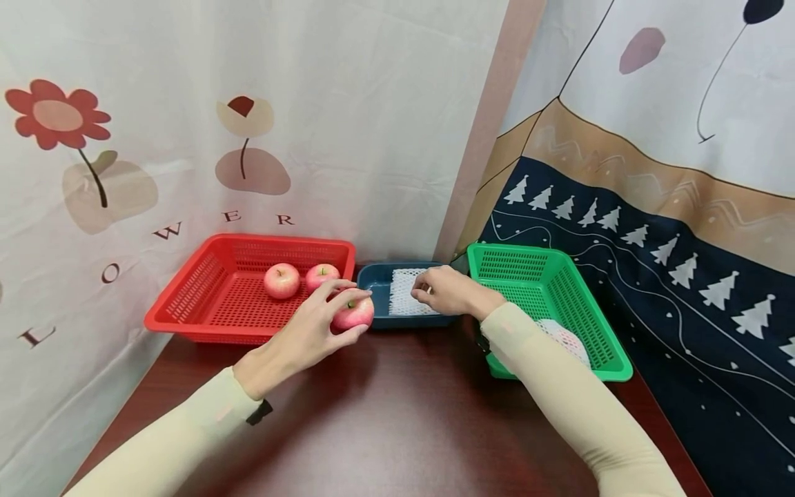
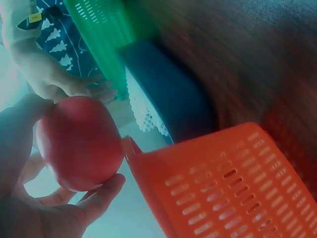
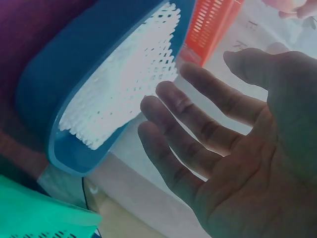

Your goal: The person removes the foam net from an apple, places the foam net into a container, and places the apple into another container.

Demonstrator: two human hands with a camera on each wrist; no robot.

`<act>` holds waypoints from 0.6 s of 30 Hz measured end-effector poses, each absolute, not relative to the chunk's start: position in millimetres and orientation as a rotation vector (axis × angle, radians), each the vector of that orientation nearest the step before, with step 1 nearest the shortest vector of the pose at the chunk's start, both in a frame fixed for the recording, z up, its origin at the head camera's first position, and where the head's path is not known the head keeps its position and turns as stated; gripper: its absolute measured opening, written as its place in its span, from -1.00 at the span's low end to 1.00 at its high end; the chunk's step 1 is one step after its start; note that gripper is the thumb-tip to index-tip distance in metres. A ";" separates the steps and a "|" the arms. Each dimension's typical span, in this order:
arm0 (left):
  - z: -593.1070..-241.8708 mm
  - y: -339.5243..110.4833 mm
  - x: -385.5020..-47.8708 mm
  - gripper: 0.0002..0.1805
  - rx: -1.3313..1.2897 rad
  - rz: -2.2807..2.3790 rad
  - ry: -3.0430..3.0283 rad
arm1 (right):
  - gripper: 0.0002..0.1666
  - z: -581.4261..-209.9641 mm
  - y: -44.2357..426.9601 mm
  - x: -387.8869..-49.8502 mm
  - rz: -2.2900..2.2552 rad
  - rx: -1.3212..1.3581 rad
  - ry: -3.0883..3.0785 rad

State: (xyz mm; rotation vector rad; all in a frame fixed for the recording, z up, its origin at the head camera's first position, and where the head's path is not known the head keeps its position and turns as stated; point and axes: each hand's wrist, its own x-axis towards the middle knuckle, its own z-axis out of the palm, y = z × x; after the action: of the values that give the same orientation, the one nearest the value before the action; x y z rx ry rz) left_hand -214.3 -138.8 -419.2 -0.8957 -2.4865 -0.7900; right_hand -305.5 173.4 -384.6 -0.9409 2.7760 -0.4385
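My left hand (image 1: 313,324) grips a pink-red apple (image 1: 354,314) beside the front right corner of the red basket, its thumb and fingers round the fruit in the left wrist view. Over the blue tray (image 1: 368,276) hovers my right hand (image 1: 450,290), fingers loosely bent and holding nothing. White foam netting (image 1: 406,293) lies flat in that tray, just under the right fingertips; the right wrist view shows its mesh (image 3: 124,79) apart from the fingers. Two more apples, one on the left (image 1: 281,281) and one nearer the hand (image 1: 321,276), sit in the red basket (image 1: 186,290).
To the right stands a green basket (image 1: 596,317) with a netted fruit (image 1: 565,339) in it, partly hidden by my right sleeve. All three containers stand on a dark red-brown table (image 1: 385,414). Printed curtains (image 1: 373,138) hang close behind them.
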 end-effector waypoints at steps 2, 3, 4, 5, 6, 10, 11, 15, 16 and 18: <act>-419.1 -141.6 -215.4 -0.32 -0.882 -0.796 -2.502 | -0.62 -382.1 174.9 -302.0 -0.449 -0.961 2.786; -419.0 -143.0 -216.1 -0.32 -0.878 -0.800 -2.505 | -0.62 -380.9 175.6 -300.2 -0.458 -0.967 2.791; -418.6 -144.2 -216.8 -0.32 -0.875 -0.799 -2.508 | -0.62 -379.5 176.5 -298.5 -0.462 -0.972 2.798; -418.2 -145.5 -217.6 -0.32 -0.873 -0.795 -2.511 | -0.62 -378.3 177.5 -296.8 -0.468 -0.971 2.804; -417.6 -146.9 -218.3 -0.32 -0.872 -0.788 -2.511 | -0.62 -377.3 178.4 -295.2 -0.475 -0.971 2.809; -415.3 -153.3 -220.7 -0.34 -0.867 -0.769 -2.506 | -0.60 -375.3 183.2 -289.0 -0.494 -0.969 2.826; -414.5 -155.1 -221.3 -0.34 -0.864 -0.769 -2.503 | -0.60 -375.2 184.7 -287.5 -0.497 -0.972 2.830; -412.2 -161.8 -224.5 -0.34 -0.848 -0.780 -2.494 | -0.60 -373.3 191.2 -280.6 -0.509 -0.975 2.865; -411.6 -163.3 -225.4 -0.34 -0.840 -0.782 -2.497 | -0.60 -372.6 193.0 -278.7 -0.513 -0.968 2.873; -410.8 -166.2 -226.8 -0.35 -0.817 -0.786 -2.509 | -0.60 -372.2 197.3 -275.9 -0.515 -0.955 2.887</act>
State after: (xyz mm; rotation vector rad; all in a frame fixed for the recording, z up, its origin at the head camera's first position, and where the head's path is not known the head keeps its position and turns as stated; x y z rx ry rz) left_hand -226.8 -166.2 -410.8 -0.8170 -2.5085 -0.7857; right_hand -275.9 197.3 -372.2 -0.9554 2.8875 -0.5146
